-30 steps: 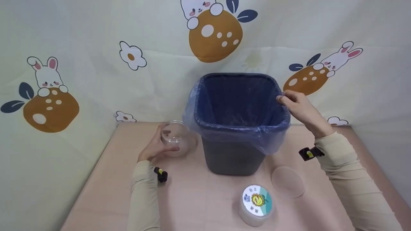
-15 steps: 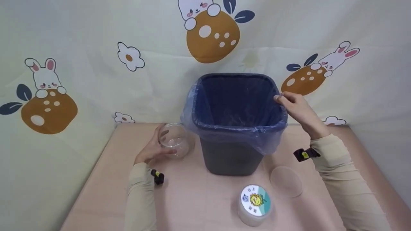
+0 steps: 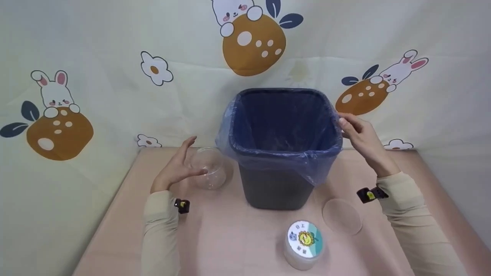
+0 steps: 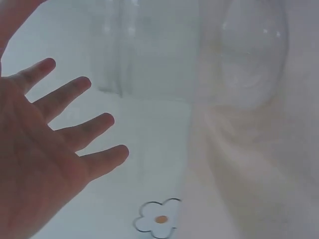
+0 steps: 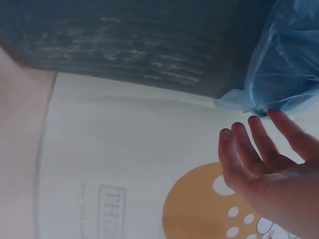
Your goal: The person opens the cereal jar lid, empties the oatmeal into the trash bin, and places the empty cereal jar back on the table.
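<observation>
A clear, round plastic tub stands upright on the table, left of a dark grey trash bin. Around its near left side, my left hand is spread, thumb in front of the tub. In the left wrist view the fingers are straight and apart from the tub. A thin blue trash bag lines the bin, folded out over its rim. My right hand is at the bin's right rim. In the right wrist view its fingers are loosely bent, with the index fingertip right at the bag's edge.
A lidded tub with a sunflower label stands in front of the bin. To its right lies a clear round lid on the pink table cover. A printed cloth wall rises close behind the bin.
My left hand has let go of the clear tub, opened its fingers and drawn back left. The right hand has loosened from the bin's rim and shifted slightly right.
</observation>
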Tool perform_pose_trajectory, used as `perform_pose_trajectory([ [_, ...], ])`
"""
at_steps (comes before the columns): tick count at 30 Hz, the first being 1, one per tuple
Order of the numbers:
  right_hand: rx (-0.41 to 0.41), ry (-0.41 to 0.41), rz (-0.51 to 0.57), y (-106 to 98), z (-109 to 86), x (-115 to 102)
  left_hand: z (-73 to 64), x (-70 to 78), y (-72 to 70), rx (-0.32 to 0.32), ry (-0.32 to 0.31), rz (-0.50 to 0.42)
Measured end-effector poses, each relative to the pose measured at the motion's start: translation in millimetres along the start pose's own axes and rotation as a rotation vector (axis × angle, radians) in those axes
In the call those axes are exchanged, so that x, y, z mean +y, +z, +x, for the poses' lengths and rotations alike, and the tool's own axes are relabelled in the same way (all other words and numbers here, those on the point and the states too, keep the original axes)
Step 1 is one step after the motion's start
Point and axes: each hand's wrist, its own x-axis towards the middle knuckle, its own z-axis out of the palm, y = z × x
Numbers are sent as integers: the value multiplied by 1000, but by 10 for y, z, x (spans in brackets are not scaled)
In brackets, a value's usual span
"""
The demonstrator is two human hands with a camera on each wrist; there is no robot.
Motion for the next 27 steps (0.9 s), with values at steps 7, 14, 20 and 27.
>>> perform_pose_trajectory([
  [7, -11, -22, 18, -75, -229, 288, -78, 226, 3, 4, 95, 208],
  [14, -27, 29, -48, -157, -405, 489, -161, 440, 55, -15, 190, 312],
  [20, -103, 11, -83, -93, -533, 624, -214, 551, 184, -73, 374, 425],
  [27, -203, -22, -186, 65, -731, 788, -319, 619, 365, -108, 530, 564],
])
